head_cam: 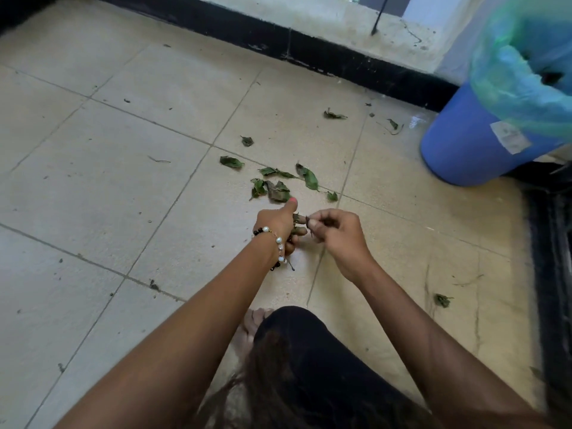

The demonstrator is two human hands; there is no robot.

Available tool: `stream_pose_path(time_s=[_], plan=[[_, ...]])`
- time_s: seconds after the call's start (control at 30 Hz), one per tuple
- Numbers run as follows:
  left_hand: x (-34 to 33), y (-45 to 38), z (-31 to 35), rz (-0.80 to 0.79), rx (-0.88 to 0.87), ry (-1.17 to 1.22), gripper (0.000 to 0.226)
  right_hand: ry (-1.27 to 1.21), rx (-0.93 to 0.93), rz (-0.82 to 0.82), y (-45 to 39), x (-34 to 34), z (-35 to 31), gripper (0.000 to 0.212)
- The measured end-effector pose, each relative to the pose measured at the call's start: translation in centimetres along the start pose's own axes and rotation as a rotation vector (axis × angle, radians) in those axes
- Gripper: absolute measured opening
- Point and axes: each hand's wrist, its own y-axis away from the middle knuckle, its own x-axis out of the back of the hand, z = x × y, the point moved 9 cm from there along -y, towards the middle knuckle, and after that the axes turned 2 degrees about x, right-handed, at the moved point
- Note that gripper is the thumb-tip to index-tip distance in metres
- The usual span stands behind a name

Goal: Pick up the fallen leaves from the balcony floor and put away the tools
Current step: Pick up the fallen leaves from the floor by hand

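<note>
Leaves gathered hand to hand, bin waiting far right.
Left hand curls around collected leaves as store; right hand pinches a scrap, feeding it in; loose leaves lie bin-left.

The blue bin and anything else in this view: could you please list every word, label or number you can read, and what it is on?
White label on the side of the blue bin: it carries print, but too blurred to read.
No other text, brand, number or sign shows anywhere in this view.
</note>
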Motion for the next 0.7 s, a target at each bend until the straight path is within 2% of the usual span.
stream_pose_path(time_s=[0.03, 0.07, 0.17, 0.23, 0.3, 0.37, 0.43, 0.47, 0.53, 0.57, 0.63, 0.7], plan=[[-1.1, 0.4, -0.1, -0.02, -0.007, -0.031, 0.044, -0.143, -0.024, 0.037, 0.6, 1.0, 0.0, 0.01], [-2.4, 0.8, -0.2, -0.05, -0.01, -0.058, 0.044, -0.183, -0.025, 0.076, 1.1, 1.9, -0.1, 0.008], [-6.1, 2.1, -1.2, -0.14, 0.003, -0.103, 0.046, 0.074, 0.063, 0.182, 2.5, 4.6, -0.2, 0.011], [-7.4, 2.5, -2.0, -0.143, 0.015, -0.106, 0.043, 0.185, 0.131, 0.115, 3.1, 5.7, -0.1, 0.014], [-8.5, 2.7, -2.7, -0.129, 0.016, -0.108, 0.037, 0.128, 0.136, 0.053, 3.7, 7.2, 0.6, 0.017], [-9.8, 2.8, -3.2, -0.143, 0.015, -0.09, 0.037, 0.087, 0.122, 0.188, 4.5, 10.5, 1.8, 0.017], [-10.9, 3.0, -3.7, -0.15, 0.029, -0.07, 0.039, 0.404, 0.034, 0.43, 5.8, 14.2, 3.9, 0.018], [-11.2, 3.1, -3.9, -0.15, 0.038, -0.064, 0.04, 0.603, -0.066, 0.479, 6.5, 15.3, 5.3, 0.025], [-11.8, 3.2, -4.3, -0.154, 0.057, -0.051, 0.04, 0.793, -0.27, 0.442, 7.9, 15.9, 8.5, 0.041], [-12.0, 3.1, -4.6, -0.156, 0.067, -0.049, 0.04, 0.82, -0.299, 0.417, 8.6, 15.6, 9.5, 0.045], [-12.2, 2.8, -4.9, -0.163, 0.085, -0.041, 0.039, 0.873, -0.21, 0.413, 9.3, 14.9, 9.8, 0.049], [-12.4, 2.5, -5.2, -0.167, 0.1, -0.038, 0.038, 0.895, -0.044, 0.415, 9.2, 14.2, 8.9, 0.045]])
